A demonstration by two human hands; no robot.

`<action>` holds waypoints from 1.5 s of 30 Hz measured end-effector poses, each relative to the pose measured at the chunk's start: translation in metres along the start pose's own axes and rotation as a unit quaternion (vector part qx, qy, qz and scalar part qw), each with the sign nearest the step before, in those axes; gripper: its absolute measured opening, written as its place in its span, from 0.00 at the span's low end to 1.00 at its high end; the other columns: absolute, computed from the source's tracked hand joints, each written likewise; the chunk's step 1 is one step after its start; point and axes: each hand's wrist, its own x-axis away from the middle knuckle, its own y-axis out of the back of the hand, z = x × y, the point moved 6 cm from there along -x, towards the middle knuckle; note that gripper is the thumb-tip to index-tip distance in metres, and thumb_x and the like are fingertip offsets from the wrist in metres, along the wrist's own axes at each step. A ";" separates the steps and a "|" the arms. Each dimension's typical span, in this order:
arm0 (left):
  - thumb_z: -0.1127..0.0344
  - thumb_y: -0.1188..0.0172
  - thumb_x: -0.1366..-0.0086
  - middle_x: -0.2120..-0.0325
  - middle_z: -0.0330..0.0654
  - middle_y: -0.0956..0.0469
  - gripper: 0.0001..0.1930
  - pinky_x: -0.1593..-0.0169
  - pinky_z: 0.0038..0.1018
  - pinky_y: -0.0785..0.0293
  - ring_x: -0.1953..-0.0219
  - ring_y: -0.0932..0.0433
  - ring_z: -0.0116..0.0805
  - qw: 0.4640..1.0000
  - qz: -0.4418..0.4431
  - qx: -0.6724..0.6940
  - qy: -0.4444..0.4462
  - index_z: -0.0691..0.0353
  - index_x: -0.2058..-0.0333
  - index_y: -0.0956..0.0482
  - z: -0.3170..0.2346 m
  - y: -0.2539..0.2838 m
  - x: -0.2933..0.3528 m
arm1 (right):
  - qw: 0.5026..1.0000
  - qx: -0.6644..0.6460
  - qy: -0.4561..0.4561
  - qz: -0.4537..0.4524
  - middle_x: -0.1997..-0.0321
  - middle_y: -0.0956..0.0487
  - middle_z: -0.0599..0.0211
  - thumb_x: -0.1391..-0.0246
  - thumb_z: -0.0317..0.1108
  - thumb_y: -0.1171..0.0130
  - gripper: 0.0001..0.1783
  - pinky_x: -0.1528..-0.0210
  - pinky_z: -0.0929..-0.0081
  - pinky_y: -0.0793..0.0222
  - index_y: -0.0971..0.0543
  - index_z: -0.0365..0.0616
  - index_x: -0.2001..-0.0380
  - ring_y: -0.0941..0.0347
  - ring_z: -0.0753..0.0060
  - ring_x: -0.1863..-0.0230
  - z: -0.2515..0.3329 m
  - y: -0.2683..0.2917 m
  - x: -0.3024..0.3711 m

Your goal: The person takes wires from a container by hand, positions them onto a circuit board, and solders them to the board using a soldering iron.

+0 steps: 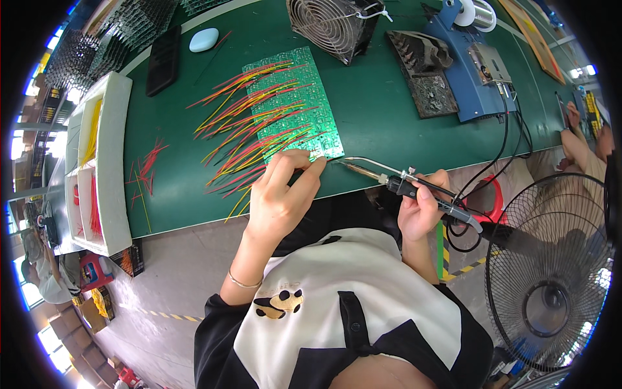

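A green circuit board panel [315, 91] lies on the bench, with rows of red, yellow and black wires [223, 133] fanning out to its left. At the board's near edge, my left hand [280, 194] has thumb and fingers pinched together; what is between the fingertips is hidden. My right hand [422, 206] is closed around a soldering iron [403, 187] with a thin metal feed tube along its tip. The iron points left, its tip close to the board's near right corner and just right of my left fingertips.
Loose red wires [150, 167] lie beside a white divided bin [120, 162] of wires at left. A phone [163, 61] and white oval case [204, 40] sit farther back. A box fan [337, 26], dirty iron stand [424, 74] and blue solder feeder [479, 71] stand behind.
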 end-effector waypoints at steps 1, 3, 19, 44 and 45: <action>0.82 0.40 0.63 0.76 0.39 0.31 0.15 0.71 0.25 0.28 0.71 0.26 0.33 1.000 0.000 0.004 0.004 0.64 0.71 0.21 0.000 0.000 0.000 | 1.000 -0.003 -0.006 -0.010 0.84 0.34 0.64 0.54 0.31 0.49 0.10 0.85 0.86 0.48 0.37 0.38 0.78 0.45 0.83 0.88 -0.001 -0.001 0.002; 0.82 0.40 0.63 0.76 0.39 0.32 0.15 0.71 0.26 0.28 0.70 0.26 0.34 1.000 0.001 0.008 0.008 0.64 0.71 0.21 0.002 -0.001 0.000 | 1.000 0.003 0.001 -0.012 0.84 0.34 0.64 0.55 0.32 0.49 0.10 0.85 0.86 0.48 0.37 0.38 0.78 0.45 0.83 0.88 -0.003 0.000 0.002; 0.81 0.40 0.65 0.75 0.38 0.32 0.17 0.73 0.22 0.29 0.72 0.28 0.31 0.999 -0.023 -0.013 -0.034 0.63 0.69 0.22 0.002 -0.003 0.003 | 1.000 0.001 0.011 -0.013 0.84 0.36 0.66 0.54 0.32 0.49 0.11 0.85 0.85 0.47 0.37 0.37 0.78 0.44 0.82 0.88 -0.006 0.001 0.003; 0.81 0.41 0.62 0.76 0.39 0.33 0.16 0.67 0.26 0.25 0.72 0.29 0.31 0.999 -0.022 -0.035 -0.034 0.65 0.69 0.23 0.000 -0.004 0.002 | 1.000 0.014 0.007 -0.006 0.85 0.38 0.68 0.55 0.31 0.52 0.09 0.84 0.86 0.53 0.39 0.39 0.79 0.48 0.83 0.87 -0.003 -0.006 0.002; 0.81 0.41 0.62 0.76 0.39 0.33 0.16 0.67 0.26 0.25 0.72 0.29 0.31 0.999 -0.022 -0.035 -0.034 0.65 0.69 0.23 0.000 -0.004 0.002 | 1.000 0.017 0.004 -0.009 0.85 0.38 0.68 0.55 0.31 0.52 0.09 0.84 0.86 0.53 0.39 0.39 0.79 0.49 0.83 0.87 -0.003 -0.006 0.001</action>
